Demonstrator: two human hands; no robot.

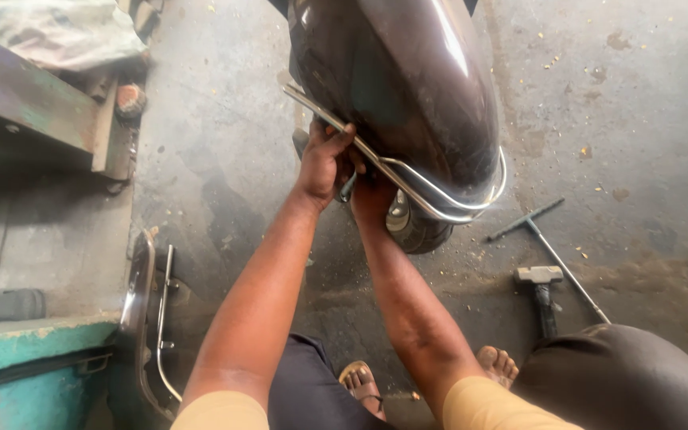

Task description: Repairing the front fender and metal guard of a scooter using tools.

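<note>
While left hand (324, 159) grips the stiff, slick chrome guard rail (431, 191), right hand (372, 195) hides under fender (408, 87); its grip unclear.

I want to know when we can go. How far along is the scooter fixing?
Still in the middle, it seems. The chrome guard rail sits around the scooter body panel. The left hand grips the rail; the right hand reaches underneath, mostly hidden, so the fastening looks unfinished. A hammer and T-handle wrench lie on the floor, and another panel with a rail lies apart.
</note>
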